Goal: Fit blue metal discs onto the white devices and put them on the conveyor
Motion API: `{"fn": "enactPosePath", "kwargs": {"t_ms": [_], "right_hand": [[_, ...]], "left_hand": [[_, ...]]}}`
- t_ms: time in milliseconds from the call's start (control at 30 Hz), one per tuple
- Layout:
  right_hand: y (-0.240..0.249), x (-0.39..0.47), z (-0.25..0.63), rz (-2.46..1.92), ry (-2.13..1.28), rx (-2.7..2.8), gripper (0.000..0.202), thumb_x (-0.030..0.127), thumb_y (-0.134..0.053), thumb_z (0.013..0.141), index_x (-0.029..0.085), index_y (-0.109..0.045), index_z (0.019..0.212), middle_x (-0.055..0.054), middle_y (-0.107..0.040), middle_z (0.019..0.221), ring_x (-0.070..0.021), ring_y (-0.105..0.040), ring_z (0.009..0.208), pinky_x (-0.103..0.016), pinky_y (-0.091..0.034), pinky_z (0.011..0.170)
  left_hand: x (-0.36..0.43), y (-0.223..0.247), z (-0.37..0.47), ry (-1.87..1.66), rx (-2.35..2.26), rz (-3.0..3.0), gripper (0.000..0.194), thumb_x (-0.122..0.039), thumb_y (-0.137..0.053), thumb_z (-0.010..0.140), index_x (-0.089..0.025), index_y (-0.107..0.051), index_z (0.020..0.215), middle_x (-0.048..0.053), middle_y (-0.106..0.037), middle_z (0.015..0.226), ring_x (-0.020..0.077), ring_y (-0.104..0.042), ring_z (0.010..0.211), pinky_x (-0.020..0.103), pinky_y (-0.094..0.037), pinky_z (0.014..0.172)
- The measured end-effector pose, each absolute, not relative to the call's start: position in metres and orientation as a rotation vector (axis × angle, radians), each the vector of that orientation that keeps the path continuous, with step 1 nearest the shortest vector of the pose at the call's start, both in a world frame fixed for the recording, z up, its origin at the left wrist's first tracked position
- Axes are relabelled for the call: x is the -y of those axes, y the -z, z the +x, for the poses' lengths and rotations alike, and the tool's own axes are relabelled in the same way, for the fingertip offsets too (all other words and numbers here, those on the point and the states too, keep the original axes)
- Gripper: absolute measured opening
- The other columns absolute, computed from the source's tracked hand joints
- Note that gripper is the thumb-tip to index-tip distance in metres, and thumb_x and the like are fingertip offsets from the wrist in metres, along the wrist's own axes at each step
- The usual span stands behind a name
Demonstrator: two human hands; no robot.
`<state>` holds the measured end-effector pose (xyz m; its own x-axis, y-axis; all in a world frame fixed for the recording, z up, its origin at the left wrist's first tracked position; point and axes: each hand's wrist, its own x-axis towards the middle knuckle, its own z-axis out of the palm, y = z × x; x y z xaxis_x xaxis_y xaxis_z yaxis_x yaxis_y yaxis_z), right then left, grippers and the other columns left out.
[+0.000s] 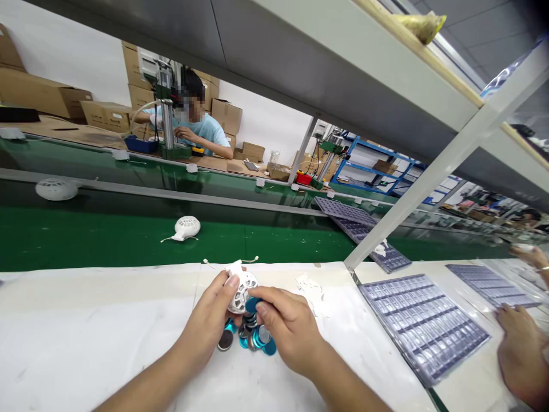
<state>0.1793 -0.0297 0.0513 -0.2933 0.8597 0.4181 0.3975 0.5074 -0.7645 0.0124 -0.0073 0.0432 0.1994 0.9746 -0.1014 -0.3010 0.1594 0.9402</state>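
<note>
My left hand [214, 312] is closed round a white fan housing [243, 285] with a slotted round grille and short wires at its top. Between the thumb and fingers of my right hand [289, 323] is a blue disc [253, 305], held up against the grille's front. Just below both hands, a small pile of round discs [256, 337], some blue and some silver, lies on the white table surface [107, 332]. My fingers partly cover the pile and the housing's lower edge.
Another white fan housing [187, 227] lies on the green conveyor belt [266, 237], with one more [56, 189] further left. Clear plastic trays [424, 320] lie to the right, near another person's arm [521, 349]. A slanted metal post [412, 200] rises beside them. A co-worker [206, 134] sits across the belt.
</note>
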Motion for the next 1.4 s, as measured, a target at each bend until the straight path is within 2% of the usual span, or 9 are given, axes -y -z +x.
{"fn": "enactPosePath", "kwargs": {"t_ms": [133,400,700,833,933,1033,1133,1267,1400], "right_hand": [[-0.051,0.031,0.176,-1.045,-0.588,1.94,0.027,0.022,-0.047,0.099,0.027,-0.06,0.122,-0.003,-0.072,0.089,-0.0195,-0.067,0.077,-0.03,-0.054,0.07],[-0.048,0.029,0.177,-1.11,-0.529,1.896,0.013,0.022,-0.05,0.096,0.023,-0.061,0.103,-0.003,-0.071,0.086,-0.0176,-0.066,0.073,-0.027,-0.05,0.066],[-0.051,0.028,0.177,-1.25,-0.92,1.688,0.014,0.02,-0.054,0.09,0.025,-0.054,0.104,0.007,-0.053,0.065,-0.013,-0.053,0.058,-0.023,-0.041,0.056],[-0.045,0.022,0.178,-1.218,-1.145,1.463,0.021,0.027,-0.065,0.087,0.025,-0.051,0.103,0.01,-0.045,0.061,-0.0111,-0.048,0.055,-0.022,-0.038,0.054],[-0.042,0.019,0.175,-1.09,-1.286,1.318,0.041,0.039,-0.076,0.079,0.024,-0.05,0.107,0.005,-0.053,0.077,-0.0101,-0.052,0.057,-0.021,-0.042,0.052],[-0.042,0.024,0.167,-0.834,-1.555,1.278,0.059,0.054,-0.074,0.078,0.023,-0.049,0.121,-0.001,-0.06,0.09,-0.0122,-0.059,0.058,-0.025,-0.047,0.053],[-0.043,0.035,0.158,-0.67,-1.674,1.197,0.067,0.061,-0.069,0.08,0.021,-0.047,0.128,-0.001,-0.062,0.08,-0.0136,-0.059,0.053,-0.026,-0.049,0.05],[-0.04,0.045,0.152,-0.722,-1.552,1.15,0.071,0.062,-0.07,0.079,0.02,-0.046,0.13,-0.001,-0.061,0.075,-0.0149,-0.058,0.057,-0.025,-0.05,0.05],[-0.04,0.045,0.153,-0.746,-1.519,1.169,0.072,0.065,-0.07,0.078,0.021,-0.047,0.13,-0.002,-0.062,0.08,-0.0147,-0.057,0.06,-0.026,-0.05,0.051]], "left_hand": [[0.011,-0.045,0.014,-1.051,-0.959,1.006,0.044,-0.06,-0.059,0.085,-0.024,-0.057,0.11,-0.003,-0.054,0.062,0.016,-0.051,0.054,0.021,-0.032,0.038],[0.017,-0.055,0.019,-1.051,-0.99,0.948,0.037,-0.06,-0.061,0.083,-0.023,-0.056,0.082,-0.004,-0.048,0.055,0.0119,-0.04,0.048,0.02,-0.026,0.038],[0.021,-0.051,0.017,-1.003,-0.929,1.097,0.041,-0.057,-0.064,0.083,-0.023,-0.054,0.105,-0.004,-0.051,0.061,0.0118,-0.04,0.051,0.021,-0.022,0.042],[0.02,-0.048,0.015,-0.958,-0.988,1.135,0.05,-0.057,-0.06,0.085,-0.023,-0.046,0.121,-0.005,-0.053,0.064,0.0116,-0.041,0.051,0.022,-0.025,0.043],[0.021,-0.049,0.013,-0.936,-0.95,1.148,0.057,-0.058,-0.057,0.087,-0.023,-0.039,0.128,-0.005,-0.053,0.066,0.0114,-0.041,0.051,0.023,-0.025,0.044],[0.027,-0.05,0.012,-0.934,-0.864,1.125,0.066,-0.061,-0.058,0.085,-0.02,-0.034,0.131,-0.003,-0.056,0.068,0.0134,-0.046,0.055,0.026,-0.033,0.05],[0.036,-0.05,0.013,-0.911,-0.798,1.032,0.077,-0.063,-0.061,0.082,-0.019,-0.029,0.136,-0.002,-0.058,0.07,0.0153,-0.047,0.06,0.029,-0.038,0.056],[0.043,-0.052,0.015,-0.902,-0.761,1.022,0.08,-0.067,-0.063,0.079,-0.02,-0.031,0.136,0.001,-0.06,0.078,0.0157,-0.047,0.065,0.029,-0.039,0.059],[0.041,-0.053,0.018,-0.925,-0.779,1.038,0.081,-0.068,-0.066,0.075,-0.02,-0.035,0.133,0.0,-0.058,0.076,0.015,-0.045,0.063,0.029,-0.038,0.057]]}}
